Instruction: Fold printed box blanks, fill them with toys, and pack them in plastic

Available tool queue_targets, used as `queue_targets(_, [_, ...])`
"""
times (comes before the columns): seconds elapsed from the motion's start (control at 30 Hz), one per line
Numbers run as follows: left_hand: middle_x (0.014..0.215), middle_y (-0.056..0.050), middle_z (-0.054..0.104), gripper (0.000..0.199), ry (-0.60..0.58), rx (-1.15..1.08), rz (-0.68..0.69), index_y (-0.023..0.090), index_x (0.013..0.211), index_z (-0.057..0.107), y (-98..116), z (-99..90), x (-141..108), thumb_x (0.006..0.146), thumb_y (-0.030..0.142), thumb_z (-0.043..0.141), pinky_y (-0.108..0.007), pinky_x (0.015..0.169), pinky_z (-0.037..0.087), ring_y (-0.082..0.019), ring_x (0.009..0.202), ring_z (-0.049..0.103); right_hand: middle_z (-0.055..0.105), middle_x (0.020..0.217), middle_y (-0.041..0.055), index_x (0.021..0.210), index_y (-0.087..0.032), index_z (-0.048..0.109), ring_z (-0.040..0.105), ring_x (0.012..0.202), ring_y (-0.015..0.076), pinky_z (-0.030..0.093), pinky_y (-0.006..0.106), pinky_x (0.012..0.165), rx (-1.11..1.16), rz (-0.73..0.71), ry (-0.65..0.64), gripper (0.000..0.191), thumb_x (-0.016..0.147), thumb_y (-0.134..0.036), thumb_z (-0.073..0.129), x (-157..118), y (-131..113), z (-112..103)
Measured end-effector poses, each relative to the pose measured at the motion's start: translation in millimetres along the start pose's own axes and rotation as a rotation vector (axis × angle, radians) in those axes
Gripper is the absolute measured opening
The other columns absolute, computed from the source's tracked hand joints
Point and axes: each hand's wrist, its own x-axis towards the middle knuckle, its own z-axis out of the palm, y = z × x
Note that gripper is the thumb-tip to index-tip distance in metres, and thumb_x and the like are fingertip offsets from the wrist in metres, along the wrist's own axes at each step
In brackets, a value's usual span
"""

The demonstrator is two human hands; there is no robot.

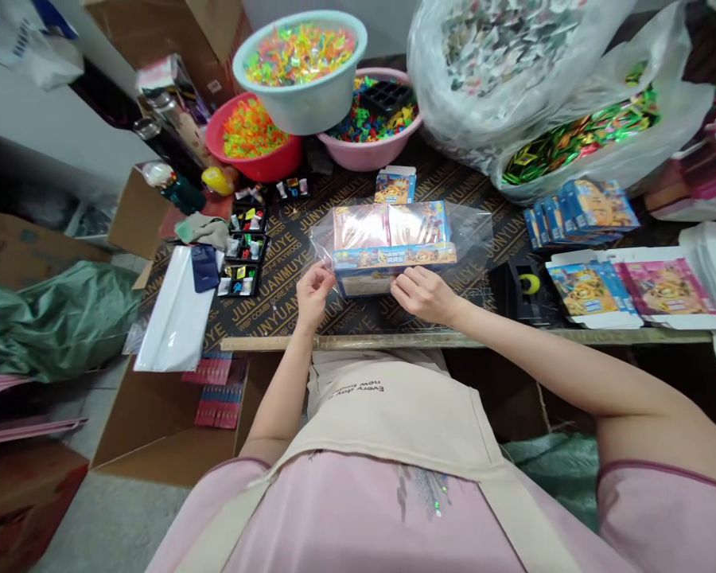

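Observation:
A blue-edged display box point(363, 284) stands near the table's front edge, with two blocks of small boxes upright in it. Clear plastic film, a loose bag point(474, 231), surrounds it and spreads out on both sides. My left hand point(313, 290) is closed in a pinch on the film at the box's front left corner. Against the box's front face, my right hand point(425, 296) has its fingers curled together on the film; its fingertips are partly hidden. Just behind the display box is one small blue box point(394, 185).
Black trays point(239, 280) of small toys line the left, beside white plastic sleeves point(173, 310). Behind stand a pale blue basin point(301, 99), a red basin point(268, 163) and a pink basin point(370, 151). Bags of packets point(585, 151), stacked small boxes point(578, 215) and a black tape dispenser point(516, 290) are right.

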Motion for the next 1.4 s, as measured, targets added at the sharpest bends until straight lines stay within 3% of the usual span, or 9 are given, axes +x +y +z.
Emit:
queue_targets(0.17, [0.073, -0.002, 0.064, 0.036, 0.019, -0.088, 0.018, 0.020, 0.059, 0.060, -6.7, 2.2, 15.5, 0.069, 0.049, 0.079, -0.033, 0.087, 0.047, -0.022, 0.090, 0.064, 0.063, 0.081, 0.0124, 0.087, -0.011, 0.069, 0.050, 0.078, 0.0221, 0.038, 0.037, 0.070, -0.005, 0.181, -0.044, 0.028, 0.099, -0.014, 0.043, -5.6, 2.5, 15.5])
queue_targets(0.3, [0.078, -0.003, 0.065, 0.033, 0.058, -0.036, 0.002, 0.020, 0.060, 0.062, -5.1, 7.5, 18.6, 0.067, 0.047, 0.079, -0.034, 0.087, 0.047, -0.023, 0.094, 0.064, 0.068, 0.094, 0.0155, 0.097, -0.011, 0.070, 0.058, 0.087, 0.0253, 0.046, 0.039, 0.077, 0.243, 0.568, 0.030, 0.022, 0.090, -0.032, 0.067, -28.7, 2.8, 34.4])
queue_targets(0.4, [0.077, -0.003, 0.065, 0.033, 0.083, -0.021, -0.005, 0.020, 0.060, 0.062, -3.9, 10.7, 17.4, 0.067, 0.048, 0.078, -0.036, 0.087, 0.047, -0.024, 0.096, 0.064, 0.066, 0.079, 0.0056, 0.082, -0.019, 0.067, 0.058, 0.073, 0.0202, 0.049, 0.036, 0.071, 0.662, 0.958, 0.231, 0.034, 0.079, -0.052, 0.075, -45.9, 6.9, 46.1])
queue_targets(0.53, [0.074, -0.002, 0.064, 0.031, 0.117, -0.031, 0.003, 0.020, 0.058, 0.062, -2.6, 12.3, 16.6, 0.066, 0.044, 0.079, -0.035, 0.086, 0.047, -0.024, 0.094, 0.064, 0.057, 0.072, -0.0046, 0.085, -0.024, 0.059, 0.056, 0.066, 0.0134, 0.047, 0.027, 0.063, 1.159, 1.323, 0.718, 0.052, 0.061, -0.065, 0.080, -50.9, 21.5, 52.8])
queue_targets(0.63, [0.073, -0.002, 0.064, 0.029, 0.136, -0.058, 0.002, 0.020, 0.057, 0.062, -1.5, 13.0, 17.6, 0.063, 0.042, 0.080, -0.034, 0.085, 0.047, -0.023, 0.092, 0.064, 0.061, 0.081, -0.0041, 0.091, -0.025, 0.058, 0.058, 0.071, 0.0117, 0.047, 0.024, 0.065, 1.379, 1.331, 0.888, 0.056, 0.055, -0.061, 0.084, -45.1, 36.5, 52.4])
queue_targets(0.8, [0.073, -0.003, 0.064, 0.030, 0.155, -0.078, -0.020, 0.020, 0.055, 0.060, -0.8, 14.0, 19.3, 0.061, 0.041, 0.081, -0.035, 0.085, 0.048, -0.023, 0.092, 0.063, 0.059, 0.074, -0.0039, 0.067, -0.023, 0.048, 0.055, 0.071, 0.0112, 0.047, 0.025, 0.068, 1.488, 1.257, 0.856, 0.050, 0.058, -0.054, 0.086, -37.1, 53.8, 54.6])
queue_targets(0.97, [0.070, -0.001, 0.058, 0.034, 0.143, -0.097, -0.059, 0.020, 0.056, 0.057, -6.1, 14.5, 22.7, 0.060, 0.044, 0.080, -0.033, 0.080, 0.047, -0.019, 0.082, 0.060, 0.054, 0.066, -0.0071, 0.065, -0.023, 0.046, 0.053, 0.066, 0.0102, 0.048, 0.025, 0.068, 1.568, 1.209, 0.869, 0.053, 0.055, -0.054, 0.088, -32.0, 58.2, 64.6])
queue_targets(1.17, [0.062, 0.004, 0.046, 0.042, 0.181, -0.184, -0.145, 0.020, 0.060, 0.048, -13.9, 18.1, 27.9, 0.061, 0.049, 0.079, -0.025, 0.062, 0.039, -0.010, 0.059, 0.045, 0.063, 0.069, -0.0045, 0.072, -0.025, 0.049, 0.064, 0.076, 0.0175, 0.055, 0.032, 0.071, 1.587, 1.234, 0.855, 0.042, 0.063, -0.051, 0.081, -20.0, 50.6, 77.5])
queue_targets(1.4, [0.070, 0.006, 0.053, 0.048, 0.236, -0.395, -0.194, 0.023, 0.074, 0.045, -12.4, 38.5, 29.6, 0.058, 0.047, 0.083, -0.024, 0.072, 0.047, -0.010, 0.068, 0.056, 0.067, 0.079, -0.0024, 0.079, -0.026, 0.052, 0.068, 0.085, 0.0193, 0.059, 0.038, 0.081, 1.361, 1.252, 1.049, 0.032, 0.066, -0.046, 0.073, -13.8, 42.4, 92.7])
